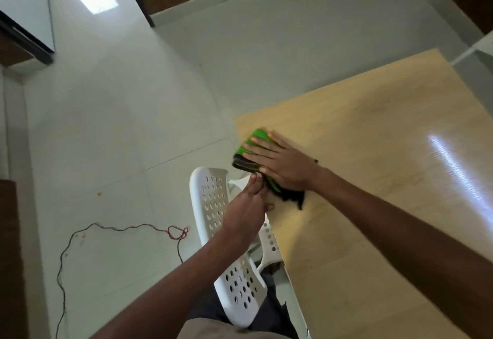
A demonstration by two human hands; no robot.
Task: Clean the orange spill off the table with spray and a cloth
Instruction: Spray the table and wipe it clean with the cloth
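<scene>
Two hands at work near counter (373, 178) corner. Right hand (282, 162) spread flat, fingers straight, pressing down on green and black cloth (256, 138). Left hand (248, 210) just beside it at counter edge, fingertips touching cloth's near dark end; pinching or merely touching, cannot tell. Step judged: wiping stage. No orange spill or spray bottle seen. Next move calls for steady downward pressure and firm hold against bunching. White perforated chair (213, 205) beneath left hand.

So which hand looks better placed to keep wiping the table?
Probably the right hand: it lies flat on the cloth on the table. The left hand only touches the cloth's edge at the table's rim.
</scene>
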